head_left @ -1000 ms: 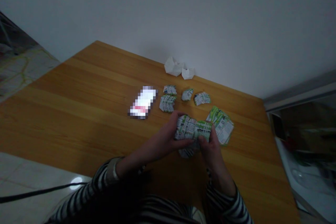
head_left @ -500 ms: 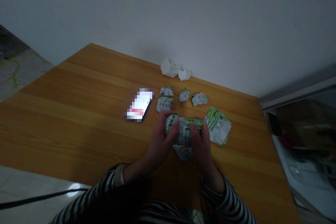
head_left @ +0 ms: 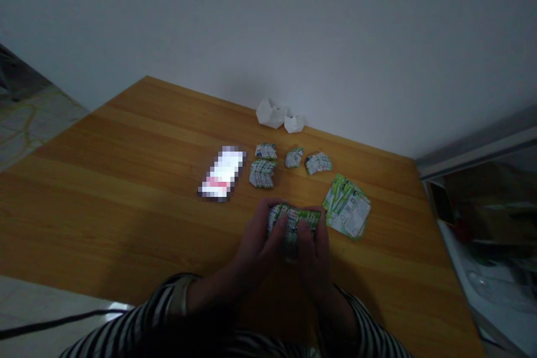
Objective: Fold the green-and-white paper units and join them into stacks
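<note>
My left hand (head_left: 257, 243) and my right hand (head_left: 314, 254) grip the two ends of a row of folded paper pieces (head_left: 292, 225), printed green and white. Both thumbs press on its near face, while the other fingers are mostly hidden behind it. Beyond my hands lie similar small folded paper clusters: a larger one (head_left: 262, 173), one behind it (head_left: 266, 150), a small one (head_left: 294, 158) and a curved one (head_left: 318, 163). To the right of my right hand, a fanned stack of flat green-and-white printed sheets (head_left: 348, 208) rests on the wooden table (head_left: 146, 179).
A phone with a lit, blurred-out screen (head_left: 224, 172) lies left of the paper clusters. Two white folded paper boxes (head_left: 271, 114) stand against the wall (head_left: 293, 28). Past the table's right edge is a white shelf (head_left: 482, 285); a dark cable (head_left: 54, 323) runs at lower left.
My hands have drawn the folded paper row nearer to my body and tilted it. The paper piece seen below it before is now hidden or merged with it. The view has shifted slightly.
</note>
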Motion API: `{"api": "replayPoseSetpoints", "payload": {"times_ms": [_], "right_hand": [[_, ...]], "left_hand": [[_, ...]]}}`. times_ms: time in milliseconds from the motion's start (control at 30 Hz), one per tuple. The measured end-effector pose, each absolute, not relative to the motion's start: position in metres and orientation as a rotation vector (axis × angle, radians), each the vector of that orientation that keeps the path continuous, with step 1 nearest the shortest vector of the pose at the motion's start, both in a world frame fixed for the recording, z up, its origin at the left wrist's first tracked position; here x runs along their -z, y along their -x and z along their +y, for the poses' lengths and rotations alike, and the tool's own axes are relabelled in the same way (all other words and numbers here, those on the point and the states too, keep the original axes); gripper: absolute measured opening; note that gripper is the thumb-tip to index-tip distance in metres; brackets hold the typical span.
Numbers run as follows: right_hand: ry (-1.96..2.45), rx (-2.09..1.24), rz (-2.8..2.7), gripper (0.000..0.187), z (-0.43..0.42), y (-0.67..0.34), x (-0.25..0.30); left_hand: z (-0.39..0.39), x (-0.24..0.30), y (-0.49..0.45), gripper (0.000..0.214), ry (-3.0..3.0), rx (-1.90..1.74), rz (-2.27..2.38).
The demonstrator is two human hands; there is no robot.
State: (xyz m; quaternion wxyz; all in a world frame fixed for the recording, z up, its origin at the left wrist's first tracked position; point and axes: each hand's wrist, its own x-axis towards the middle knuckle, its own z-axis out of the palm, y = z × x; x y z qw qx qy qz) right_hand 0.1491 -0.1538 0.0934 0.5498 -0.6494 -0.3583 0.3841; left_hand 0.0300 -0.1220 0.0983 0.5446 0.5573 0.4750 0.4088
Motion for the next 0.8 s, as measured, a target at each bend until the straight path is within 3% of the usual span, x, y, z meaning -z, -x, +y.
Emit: {"api": "replayPoseSetpoints", "payload": {"times_ms": [233, 367, 500, 800], "right_hand": [[1.335, -1.308, -0.662, 0.048, -0.116, -0.178, -0.076], [1.246, -1.529, -0.464, 0.054, -0.115, -0.199, -0.066], [1.26, -1.477, -0.411, 0.05, -0.117, -0.215, -0.065], [1.242, -1.267, -0.524, 0.054, -0.097, -0.229, -0.051]], "left_hand": [[-0.074, -0.08, -0.044, 0.046, -1.612, -0.925, 0.981], [-0.042, -0.06, -0.035, 0.051, -1.695, -1.182, 1.242], [-0.006, -0.032, -0.018, 0.055, -1.77, -1.166, 1.592], [-0.003, -0.003, -0.028, 0.05, -1.713, -0.86, 1.624]]}}
